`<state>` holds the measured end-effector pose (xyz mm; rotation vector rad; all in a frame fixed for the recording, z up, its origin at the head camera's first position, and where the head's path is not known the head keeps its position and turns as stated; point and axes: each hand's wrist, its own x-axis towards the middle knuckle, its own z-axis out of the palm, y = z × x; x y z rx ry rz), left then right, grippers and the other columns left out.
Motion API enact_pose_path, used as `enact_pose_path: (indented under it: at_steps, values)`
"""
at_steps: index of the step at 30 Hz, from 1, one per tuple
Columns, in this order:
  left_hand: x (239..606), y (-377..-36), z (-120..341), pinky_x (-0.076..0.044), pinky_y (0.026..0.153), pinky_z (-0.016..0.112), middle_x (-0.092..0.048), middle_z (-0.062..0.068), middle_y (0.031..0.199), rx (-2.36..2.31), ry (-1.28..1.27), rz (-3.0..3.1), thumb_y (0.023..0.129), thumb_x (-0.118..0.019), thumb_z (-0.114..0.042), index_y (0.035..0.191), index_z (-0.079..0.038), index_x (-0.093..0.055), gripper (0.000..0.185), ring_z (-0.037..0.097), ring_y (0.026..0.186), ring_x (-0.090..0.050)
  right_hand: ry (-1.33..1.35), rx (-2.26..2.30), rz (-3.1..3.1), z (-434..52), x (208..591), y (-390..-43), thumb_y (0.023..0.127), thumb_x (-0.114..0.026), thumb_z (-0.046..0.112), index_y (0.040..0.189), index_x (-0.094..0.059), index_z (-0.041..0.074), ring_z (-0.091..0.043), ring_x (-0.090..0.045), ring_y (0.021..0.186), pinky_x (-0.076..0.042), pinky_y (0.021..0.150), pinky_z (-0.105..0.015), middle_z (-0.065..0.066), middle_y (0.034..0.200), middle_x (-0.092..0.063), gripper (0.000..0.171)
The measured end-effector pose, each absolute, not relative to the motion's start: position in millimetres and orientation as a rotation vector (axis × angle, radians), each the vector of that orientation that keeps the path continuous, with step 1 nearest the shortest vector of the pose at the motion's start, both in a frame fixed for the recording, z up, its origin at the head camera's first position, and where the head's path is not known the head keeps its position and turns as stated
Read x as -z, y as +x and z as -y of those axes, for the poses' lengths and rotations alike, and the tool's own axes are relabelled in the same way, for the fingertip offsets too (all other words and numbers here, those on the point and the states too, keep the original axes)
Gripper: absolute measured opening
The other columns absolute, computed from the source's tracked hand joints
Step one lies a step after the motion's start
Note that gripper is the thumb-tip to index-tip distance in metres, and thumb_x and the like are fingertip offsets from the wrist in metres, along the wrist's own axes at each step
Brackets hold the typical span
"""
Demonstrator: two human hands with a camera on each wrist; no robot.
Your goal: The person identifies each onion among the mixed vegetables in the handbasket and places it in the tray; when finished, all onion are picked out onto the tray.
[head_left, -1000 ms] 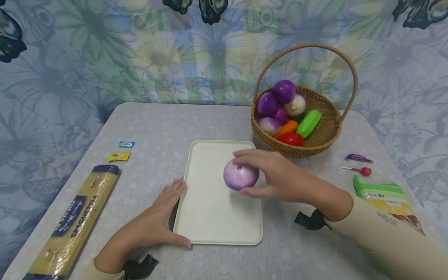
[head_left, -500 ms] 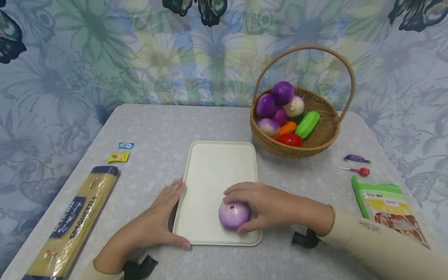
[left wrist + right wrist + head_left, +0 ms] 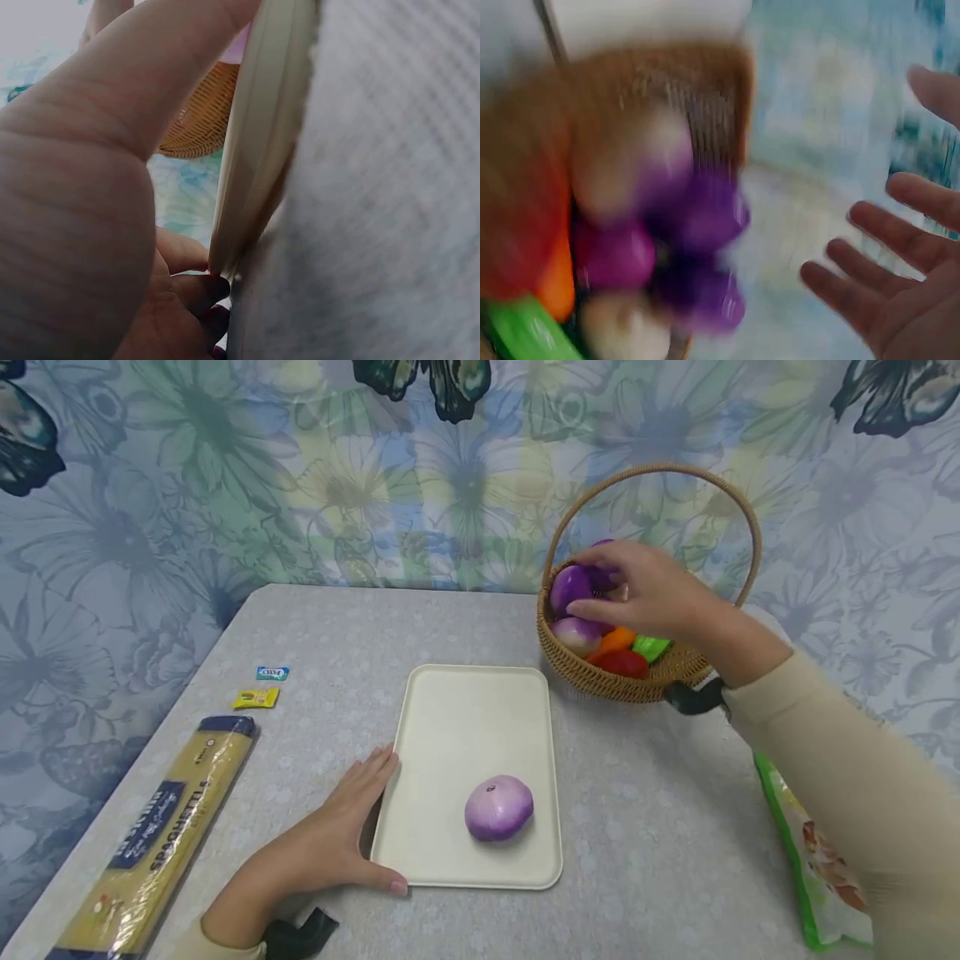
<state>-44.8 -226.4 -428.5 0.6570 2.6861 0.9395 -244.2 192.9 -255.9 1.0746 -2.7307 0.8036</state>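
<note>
A round, glossy, pale purple onion-like vegetable (image 3: 499, 810) rests on the lower right part of a cream tray (image 3: 465, 718). My left hand (image 3: 337, 827) lies along the tray's left side, fingers on the edge and thumb at the near left corner; the left wrist view shows fingertips at the rim (image 3: 247, 150). Over the wicker basket (image 3: 585, 677) my right hand (image 3: 645, 589) reaches towards the dark purple vegetables (image 3: 570, 589), partly covering them. In the blurred right wrist view its fingers (image 3: 900, 232) are spread, apart from the purple vegetables (image 3: 705, 214).
Also in the basket are a red vegetable (image 3: 622, 663), an orange one (image 3: 617, 640) and a green one (image 3: 651, 647). At left lie a spaghetti pack (image 3: 172, 818) and two small wrapped sweets (image 3: 257, 697). A green-edged food bag (image 3: 817, 860) is partly behind the right sleeve.
My right hand carried the pale purple vegetable down the tray, let go of it there, and moved up to the basket. The left hand stayed at the tray.
</note>
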Motion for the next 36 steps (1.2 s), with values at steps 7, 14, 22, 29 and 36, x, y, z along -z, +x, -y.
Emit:
enact_pose_path:
  at_steps: [7,14,22,29,36]
  values:
    - [429.9,-45.1,229.6,0.0,0.128,0.048,-0.009,0.02,0.173,-0.951,0.717,-2.7,0.059,-0.09,-0.075,0.166,0.003,-0.016,0.152,0.037,0.159,-0.005,0.625,-0.645,3.07,-224.3,236.1,-311.2,0.099,-0.064,0.06,0.168,-0.022,0.005,-0.048,-0.028,0.15,-0.025,0.12,-0.065,-0.026,0.166,-0.03,0.097]
    - [432.1,-44.0,230.1,0.0,0.128,0.046,-0.009,0.019,0.174,-0.956,0.707,-2.698,0.059,-0.09,-0.076,0.167,0.002,-0.015,0.153,0.036,0.159,-0.005,0.603,-0.664,3.078,-229.6,240.6,-334.0,0.099,-0.066,0.058,0.167,-0.018,0.001,-0.05,-0.028,0.149,-0.023,0.122,-0.064,-0.029,0.165,-0.028,0.101]
    - [431.7,-43.8,230.6,0.0,0.128,0.046,-0.009,0.019,0.173,-0.965,0.709,-2.699,0.059,-0.091,-0.075,0.167,0.002,-0.016,0.152,0.035,0.159,-0.005,0.618,-0.638,3.102,-219.9,253.8,-342.6,0.1,-0.07,0.049,0.164,-0.025,-0.003,-0.053,-0.035,0.144,-0.028,0.119,-0.064,-0.035,0.16,-0.034,0.094]
    - [432.3,-45.1,230.8,-0.001,0.128,0.046,-0.01,0.018,0.174,-0.95,0.711,-2.707,0.059,-0.09,-0.077,0.167,0.002,-0.016,0.152,0.034,0.159,-0.005,0.704,-0.605,3.171,-217.1,276.4,-350.0,0.107,-0.062,0.038,0.163,-0.027,-0.004,-0.051,-0.036,0.144,-0.03,0.119,-0.064,-0.033,0.16,-0.033,0.079]
    - [431.3,-44.5,230.6,-0.001,0.128,0.047,-0.009,0.017,0.174,-0.959,0.685,-2.697,0.058,-0.09,-0.077,0.167,0.002,-0.017,0.153,0.034,0.159,-0.005,0.76,-0.575,3.13,-214.2,289.3,-354.5,0.108,-0.062,0.023,0.159,-0.034,-0.008,-0.052,-0.04,0.141,-0.032,0.118,-0.062,-0.034,0.157,-0.038,0.066]
